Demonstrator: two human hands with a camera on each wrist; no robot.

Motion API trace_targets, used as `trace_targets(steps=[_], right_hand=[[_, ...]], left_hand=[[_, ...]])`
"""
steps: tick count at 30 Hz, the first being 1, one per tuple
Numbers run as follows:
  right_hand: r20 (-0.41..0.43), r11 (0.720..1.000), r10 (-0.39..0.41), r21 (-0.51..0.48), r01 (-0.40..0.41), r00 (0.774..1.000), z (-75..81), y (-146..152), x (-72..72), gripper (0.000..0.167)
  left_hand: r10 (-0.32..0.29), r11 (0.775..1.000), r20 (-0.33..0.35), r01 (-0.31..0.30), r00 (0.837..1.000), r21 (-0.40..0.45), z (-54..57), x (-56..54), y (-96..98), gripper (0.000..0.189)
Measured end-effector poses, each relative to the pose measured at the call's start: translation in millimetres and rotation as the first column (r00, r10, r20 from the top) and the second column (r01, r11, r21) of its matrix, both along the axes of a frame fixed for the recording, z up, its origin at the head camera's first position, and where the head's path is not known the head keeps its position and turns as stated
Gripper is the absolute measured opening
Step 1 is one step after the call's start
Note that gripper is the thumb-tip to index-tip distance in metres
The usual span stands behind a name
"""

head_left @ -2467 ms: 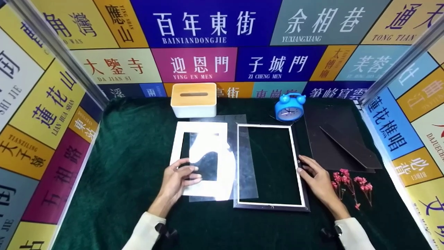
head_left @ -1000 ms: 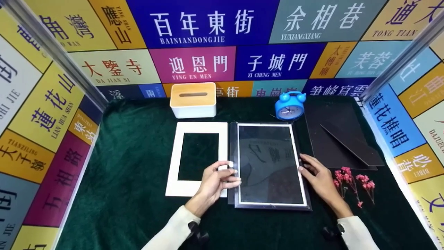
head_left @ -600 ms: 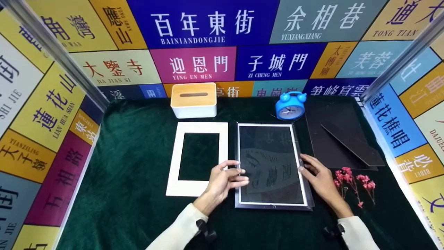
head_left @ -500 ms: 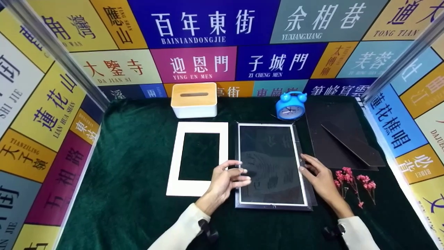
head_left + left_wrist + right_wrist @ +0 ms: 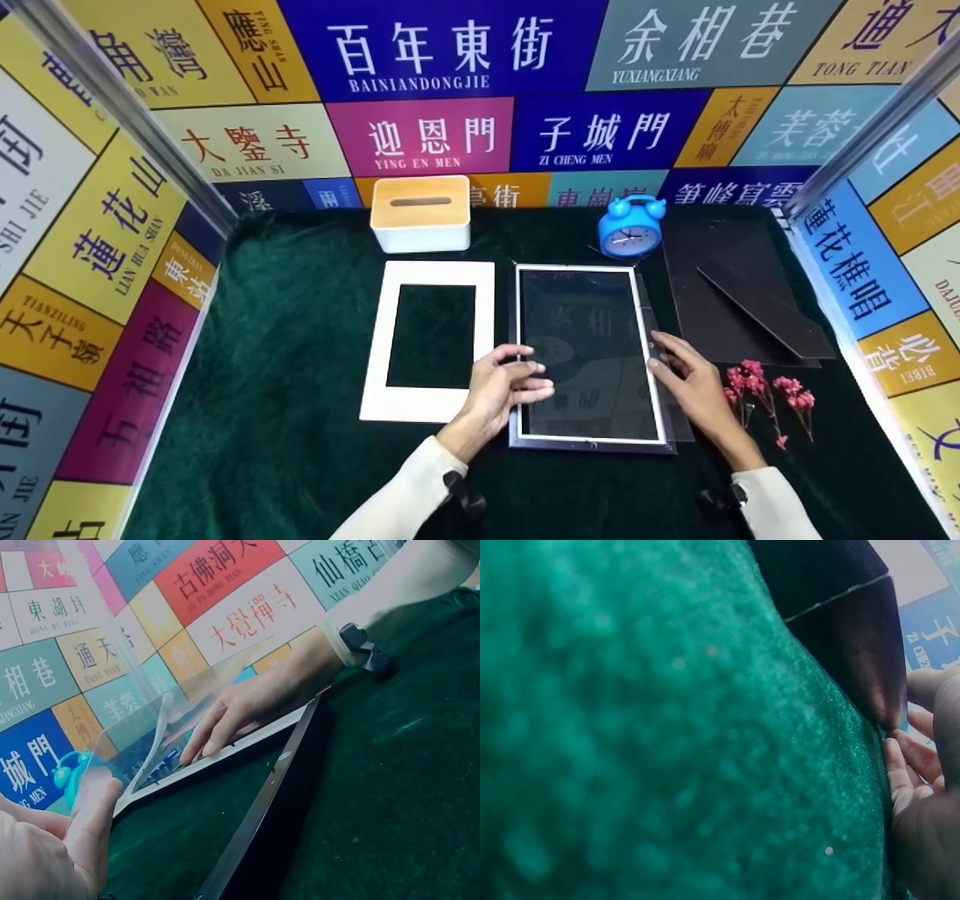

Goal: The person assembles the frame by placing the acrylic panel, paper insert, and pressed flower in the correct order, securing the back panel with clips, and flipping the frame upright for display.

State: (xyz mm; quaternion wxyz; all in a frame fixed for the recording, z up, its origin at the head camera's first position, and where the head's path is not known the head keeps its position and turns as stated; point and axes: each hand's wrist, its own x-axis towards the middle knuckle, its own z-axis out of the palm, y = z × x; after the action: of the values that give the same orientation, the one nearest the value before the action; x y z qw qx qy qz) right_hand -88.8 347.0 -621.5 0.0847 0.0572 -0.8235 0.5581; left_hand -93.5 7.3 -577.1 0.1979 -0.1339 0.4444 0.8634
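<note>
A picture frame (image 5: pixel 592 445) with a white inner lip and dark outer edge lies on the green cloth. Over it, a clear sheet (image 5: pixel 585 322) mirrors wall lettering and sticks out past the frame's right side. My left hand (image 5: pixel 496 394) pinches the sheet's left edge; the left wrist view shows the thumb against the clear sheet (image 5: pixel 146 739), which stands tilted above the frame (image 5: pixel 259 814). At the frame's right side, my right hand (image 5: pixel 694 382) holds the edge with bent fingers. In the right wrist view those fingertips (image 5: pixel 898 765) sit low by the cloth.
A white mat (image 5: pixel 375 341) with a cut-out window lies left of the frame. Behind stand a wood-topped tissue box (image 5: pixel 421 217) and a blue alarm clock (image 5: pixel 630 227). To the right are a black backing board (image 5: pixel 731 300) with its stand and pink dried flowers (image 5: pixel 750 379).
My left hand has carried the clear sheet rightward, off the white mat and across the frame, until it overhangs the frame's right side. The right hand has stayed at the frame's edge.
</note>
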Motion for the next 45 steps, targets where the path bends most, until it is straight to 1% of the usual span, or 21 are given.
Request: trace_targets(steps=[4, 11, 20, 29, 32, 36, 38, 41, 45], right_hand=[[0.006, 1.000, 0.002, 0.000, -0.002, 1.000, 0.0, 0, 0.3, 0.048], [-0.022, 0.999, 0.005, -0.037, -0.006, 1.000, 0.3, -2, -0.6, 0.048], [-0.010, 0.999, 0.001, -0.049, -0.002, 1.000, 1.6, -3, -0.1, 0.047], [-0.026, 0.998, 0.003, -0.063, -0.005, 1.000, -0.6, -1, -0.6, 0.048], [-0.027, 0.997, 0.010, -0.081, -0.012, 1.000, 0.4, 0, 0.5, 0.042], [0.011, 0.993, 0.002, -0.116, 0.000, 1.000, 5.6, 0, 4.4, 0.025], [0.042, 0.993, -0.003, -0.117, 0.008, 0.999, 9.0, -1, 6.3, 0.020], [0.078, 0.993, -0.001, -0.115, 0.010, 0.997, 13.3, -2, 7.6, 0.019], [0.104, 0.992, -0.008, -0.123, 0.021, 0.995, 17.5, -4, 7.5, 0.018]], left_hand=[[0.007, 1.000, -0.009, -0.007, 1.000, -0.009, 0.5, -2.9, -1.1, 0.036], [0.015, 1.000, -0.014, -0.015, 1.000, -0.027, -0.7, -8.4, -5.6, 0.035], [0.010, 1.000, -0.013, -0.011, 1.000, -0.028, -0.1, -12.5, -7.5, 0.036], [0.011, 0.997, -0.013, -0.011, 1.000, -0.075, -0.4, -16.3, -6.4, 0.034], [0.010, 0.997, -0.014, -0.011, 1.000, -0.077, -0.7, -17.0, -5.7, 0.034], [-0.002, 0.997, -0.021, 0.000, 1.000, -0.074, -1.2, -17.2, -4.9, 0.035], [-0.006, 0.997, -0.025, 0.004, 1.000, -0.077, -1.3, -17.1, -5.1, 0.035], [-0.004, 0.996, -0.033, 0.001, 0.999, -0.090, -1.9, -16.9, -5.3, 0.034], [0.003, 0.995, -0.042, -0.007, 0.999, -0.100, -1.4, -17.2, -5.3, 0.034]])
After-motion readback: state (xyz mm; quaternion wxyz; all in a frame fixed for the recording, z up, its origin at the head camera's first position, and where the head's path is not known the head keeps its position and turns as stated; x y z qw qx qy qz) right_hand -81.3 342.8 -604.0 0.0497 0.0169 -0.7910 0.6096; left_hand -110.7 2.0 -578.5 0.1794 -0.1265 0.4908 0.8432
